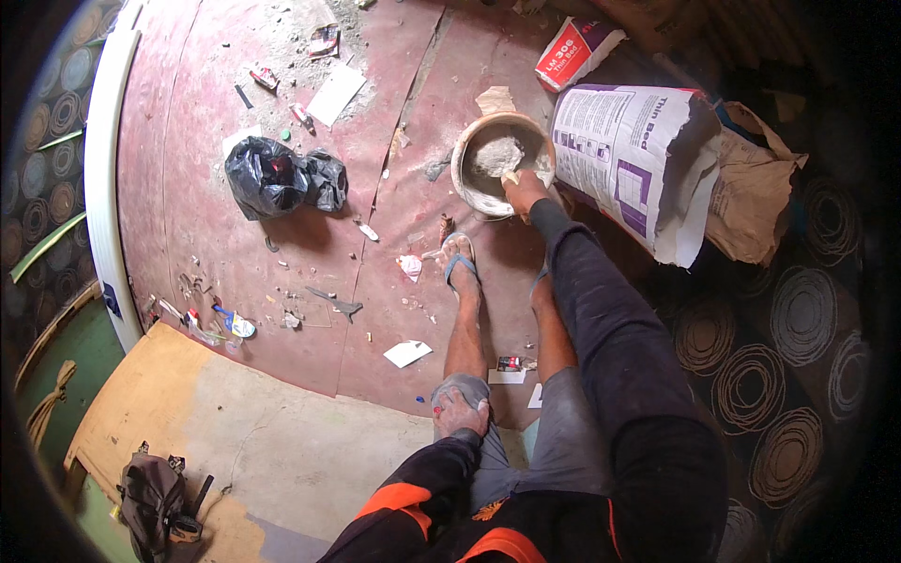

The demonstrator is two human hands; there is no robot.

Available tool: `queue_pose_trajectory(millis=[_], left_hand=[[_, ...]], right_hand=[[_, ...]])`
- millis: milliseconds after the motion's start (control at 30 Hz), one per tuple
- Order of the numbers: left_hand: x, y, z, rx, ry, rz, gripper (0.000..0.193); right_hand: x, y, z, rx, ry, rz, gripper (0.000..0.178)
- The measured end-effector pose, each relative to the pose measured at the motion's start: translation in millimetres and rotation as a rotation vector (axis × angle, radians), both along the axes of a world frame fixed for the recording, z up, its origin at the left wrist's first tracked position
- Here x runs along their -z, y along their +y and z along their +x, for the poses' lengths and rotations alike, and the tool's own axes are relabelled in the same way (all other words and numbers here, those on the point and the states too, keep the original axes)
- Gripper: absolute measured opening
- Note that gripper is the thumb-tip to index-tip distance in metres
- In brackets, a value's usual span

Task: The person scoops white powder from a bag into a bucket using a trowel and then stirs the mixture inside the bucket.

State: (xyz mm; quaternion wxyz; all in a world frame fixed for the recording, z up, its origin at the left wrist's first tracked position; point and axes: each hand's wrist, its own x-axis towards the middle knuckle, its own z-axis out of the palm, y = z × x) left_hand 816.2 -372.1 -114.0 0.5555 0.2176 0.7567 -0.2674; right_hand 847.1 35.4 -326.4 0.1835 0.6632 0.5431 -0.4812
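Note:
My right hand (527, 191) reaches over the near right rim of a round bucket (459, 171). Its fingers are closed round a small pale end, perhaps a tool's handle; the rest of it cannot be made out. Inside the bucket lies a greyish-white mound of powder or mortar (497, 157). Just to the right leans a large torn paper sack (601, 141), white with purple print, its ragged mouth toward me. My left hand (460, 410) lies on my left knee with the fingers spread, holding nothing.
A black plastic bag (267, 176) sits left of the bucket. Beyond the sack lies a torn red-and-white piece of sack (574, 53); brown paper (751, 183) lies right. Paper scraps and debris litter the red floor (310, 253). A dark backpack (155, 507) is at lower left.

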Motion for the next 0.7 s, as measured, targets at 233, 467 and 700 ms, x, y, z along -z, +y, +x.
queue_pose_trajectory(millis=[233, 467, 700], left_hand=[[-0.2, 1.5, -0.5, 0.004, -0.005, -0.004, 0.085], [-1.5, 2.7, 3.5, -0.007, 0.008, -0.005, 0.084], [-5.0, 9.5, 8.8, 0.061, 0.06, 0.02, 0.082]], right_hand=[[-22.8, -0.1, -10.5, -0.134, -0.12, 0.136, 0.042], [-40.4, 2.2, 0.5, -0.326, -0.155, 0.18, 0.035], [-80.6, -4.9, 38.4, -0.468, -0.237, 0.452, 0.031]])
